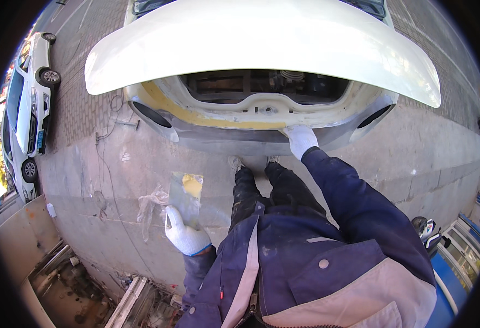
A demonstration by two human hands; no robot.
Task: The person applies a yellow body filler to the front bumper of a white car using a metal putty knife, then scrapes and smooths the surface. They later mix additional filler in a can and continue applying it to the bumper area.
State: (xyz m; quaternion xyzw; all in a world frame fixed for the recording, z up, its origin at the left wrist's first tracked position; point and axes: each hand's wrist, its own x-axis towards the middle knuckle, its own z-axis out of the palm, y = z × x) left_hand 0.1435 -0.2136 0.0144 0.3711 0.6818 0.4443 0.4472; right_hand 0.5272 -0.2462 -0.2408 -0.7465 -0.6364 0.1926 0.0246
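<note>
My left hand [184,229], in a white glove, grips a flat grey board [183,199] with a pale yellow lump of paste [191,185] on it, low in front of me. My right hand [300,141], also gloved, is at the rear edge of a car body [240,139] beside a long band of yellow filler [207,117]. Its fingers are closed, and what they may hold is hidden. The raised white lid [256,44] spans the top of the view over the open compartment [262,87].
My feet stand on concrete below the bumper. Crumpled plastic [151,210] and thin cables lie at left. White cars [29,109] are parked far left. Open metal bins with scrap [65,284] sit lower left; blue equipment and metal frames [458,251] lie at right.
</note>
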